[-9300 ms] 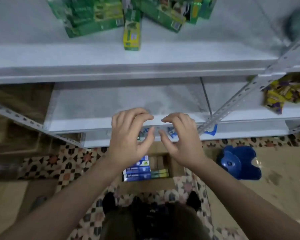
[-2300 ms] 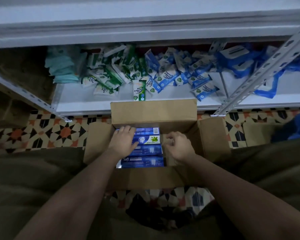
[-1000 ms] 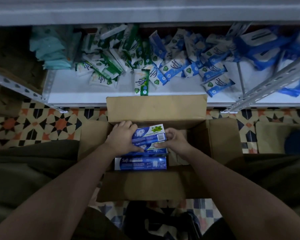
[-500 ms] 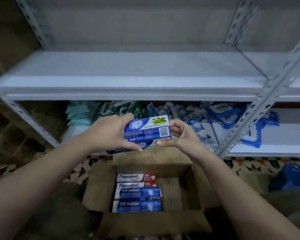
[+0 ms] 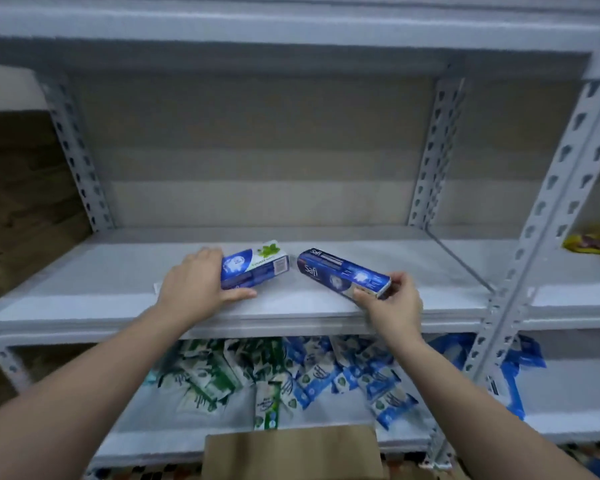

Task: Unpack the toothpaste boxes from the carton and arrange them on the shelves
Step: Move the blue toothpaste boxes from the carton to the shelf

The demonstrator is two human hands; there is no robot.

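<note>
- the left hand (image 5: pixel 196 287) is clamped over the near end of a white-and-blue toothpaste stack (image 5: pixel 255 268), resting on the grey middle shelf (image 5: pixel 118 271); it looks like two boxes, though blur hides the edge.
- just right of that stack, the right hand (image 5: pixel 394 306) pinches the near end of a dark blue safi box (image 5: pixel 340 271), angled over the shelf's front part.
- below the shelf lie blue and green sachets (image 5: pixel 291 372), and the brown carton flap (image 5: pixel 291 452) shows nearest.

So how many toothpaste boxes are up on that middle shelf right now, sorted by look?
Blue-and-white box with green leaves, under the left hand: 1, possibly stacked on another; I cannot tell
Dark blue Safi box, held by the right hand: 1
Total: 2 clearly visible
</note>
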